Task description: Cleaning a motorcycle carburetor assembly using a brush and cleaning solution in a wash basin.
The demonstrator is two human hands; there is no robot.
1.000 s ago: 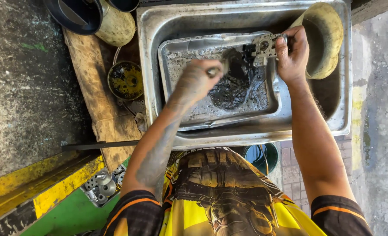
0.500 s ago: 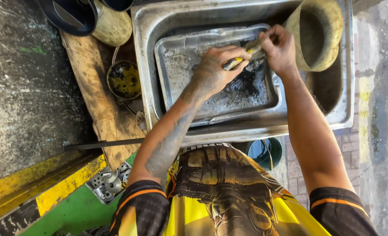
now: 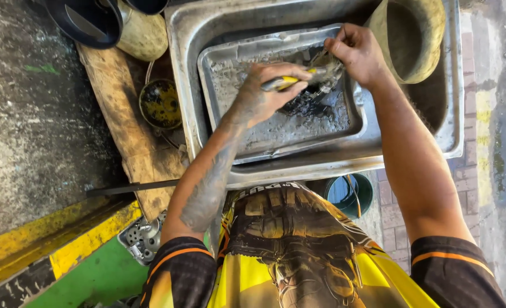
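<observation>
My left hand [image 3: 258, 94] grips a yellow-handled brush [image 3: 290, 81] and holds its tip against a small grey metal part [image 3: 327, 71]. My right hand [image 3: 358, 52] holds that part over a shallow metal tray [image 3: 230, 68]. The tray holds dirty foamy liquid with a dark patch [image 3: 307, 105] under the part. It rests inside a larger steel basin [image 3: 321, 168]. Both hands are grimy, and the part is mostly hidden by my fingers and the brush.
A worn yellowish pot [image 3: 415, 37] lies in the basin's far right corner. Left of the basin a wooden plank [image 3: 125, 120] carries a small round tin [image 3: 160, 104] and a stained jug [image 3: 142, 34]. Metal parts [image 3: 142, 236] lie near a yellow-green ledge. A green bucket [image 3: 350, 197] stands below.
My left hand came from the middle of the tray up to the part with the brush. My right hand has lowered and turned the part, which now is mostly covered.
</observation>
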